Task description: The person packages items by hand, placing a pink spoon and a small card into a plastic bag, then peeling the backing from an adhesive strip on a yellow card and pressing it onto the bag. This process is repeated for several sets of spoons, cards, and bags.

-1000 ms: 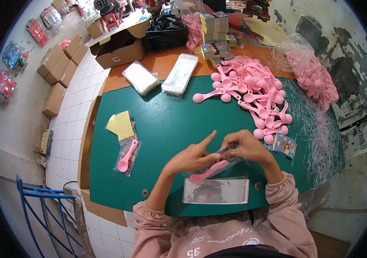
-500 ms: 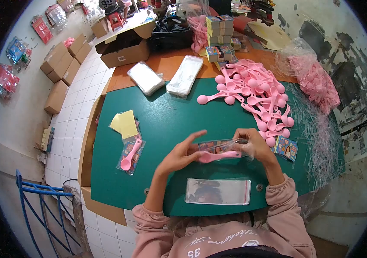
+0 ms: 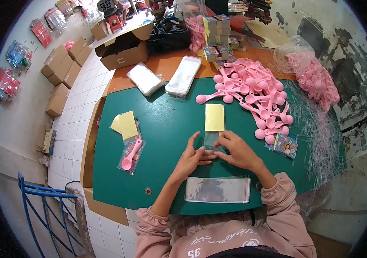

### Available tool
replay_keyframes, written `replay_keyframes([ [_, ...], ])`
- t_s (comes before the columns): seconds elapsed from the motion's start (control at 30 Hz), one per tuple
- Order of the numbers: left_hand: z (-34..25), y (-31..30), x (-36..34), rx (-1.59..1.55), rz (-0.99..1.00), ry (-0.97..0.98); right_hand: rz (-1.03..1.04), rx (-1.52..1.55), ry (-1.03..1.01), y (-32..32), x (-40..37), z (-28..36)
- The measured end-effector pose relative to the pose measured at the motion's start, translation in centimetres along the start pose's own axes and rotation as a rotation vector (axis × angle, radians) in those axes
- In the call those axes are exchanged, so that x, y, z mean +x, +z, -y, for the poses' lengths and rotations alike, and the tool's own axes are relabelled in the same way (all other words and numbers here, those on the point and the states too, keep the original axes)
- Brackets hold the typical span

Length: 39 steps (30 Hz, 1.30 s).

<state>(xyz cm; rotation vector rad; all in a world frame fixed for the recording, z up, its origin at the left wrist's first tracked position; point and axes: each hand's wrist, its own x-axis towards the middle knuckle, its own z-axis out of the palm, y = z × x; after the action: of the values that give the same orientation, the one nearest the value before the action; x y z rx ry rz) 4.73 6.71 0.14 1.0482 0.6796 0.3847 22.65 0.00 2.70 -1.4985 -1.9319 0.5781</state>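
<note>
Both hands meet at the lower end of a clear bag that lies upright on the green table, with a yellow card (image 3: 215, 117) showing at its far end. My left hand (image 3: 191, 160) has its thumb and fingers apart, its fingertips at the bag's near edge. My right hand (image 3: 236, 150) bends its fingers over the same edge; what is between them is hidden. Nearer my body lies a stack of empty clear bags (image 3: 217, 190). To the left, a pink spoon (image 3: 132, 154) rests in a packed bag beside yellow cards (image 3: 127, 124).
A heap of pink spoons (image 3: 261, 92) covers the right of the green table (image 3: 157, 129). Small printed cards (image 3: 284, 145) lie below it. Farther back are two bag stacks (image 3: 184, 76), bundled cards (image 3: 217, 32) and an open carton (image 3: 125, 53). A person (image 3: 110, 6) sits far off.
The bag with the pink spoon and printed card, held level between both hands before, now lies on the table, turned lengthwise with yellow showing. Both hands have come together at its near end.
</note>
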Motion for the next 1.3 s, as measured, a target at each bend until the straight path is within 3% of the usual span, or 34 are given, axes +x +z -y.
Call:
replay_keyframes([
  [0.23, 0.5, 0.2, 0.2, 0.14, -0.062, 0.049, -0.097, -0.05, 0.055, 2.5, 0.6, 0.1],
  [0.43, 0.2, 0.0, 0.2, 0.035, -0.062, 0.035, -0.009, 0.093, 0.081, 2.3, 0.9, 0.3],
  [0.5, -0.1, -0.1, 0.3, 0.012, -0.057, -0.001, -0.018, -0.068, -0.094, 2.5, 0.7, 0.1],
  [0.63, -0.6, -0.4, 0.7, -0.03, -0.081, -0.075, -0.01, -0.183, -0.177, 3.2, 0.5, 0.5],
  [0.73, 0.5, -1.1, 1.0, 0.212, -0.049, 0.031, 0.023, -0.169, -0.241, 3.0, 0.3, 1.0],
  [0.83, 0.6, -0.7, 0.8, 0.151, -0.039, 0.033, 0.054, -0.175, -0.254, 2.2, 0.0, 1.4],
  [0.93, 0.8, -1.2, 1.1, 0.138, -0.066, 0.094, 0.133, -0.053, -0.184, 0.4, -0.5, 1.2],
  [1.0, -0.3, -0.9, 0.6, 0.072, -0.042, 0.071, 0.229, 0.316, -0.049, -2.0, -1.2, 0.8],
  [1.07, -0.7, -1.0, 0.4, 0.004, -0.017, 0.045, 0.133, 0.402, -0.078, -5.5, -2.1, -0.3],
  [1.1, -0.5, -1.2, 0.5, 0.02, 0.02, 0.017, 0.137, 0.399, -0.075, -7.1, -2.5, -0.8],
  [1.17, -0.5, -1.1, 0.6, 0.028, 0.067, -0.006, 0.101, 0.345, 0.189, -9.7, -3.1, -1.4],
  [1.3, -1.3, -0.6, -0.1, 0.098, 0.134, -0.11, 0.159, 0.112, 0.035, -6.4, -1.9, 0.8],
])
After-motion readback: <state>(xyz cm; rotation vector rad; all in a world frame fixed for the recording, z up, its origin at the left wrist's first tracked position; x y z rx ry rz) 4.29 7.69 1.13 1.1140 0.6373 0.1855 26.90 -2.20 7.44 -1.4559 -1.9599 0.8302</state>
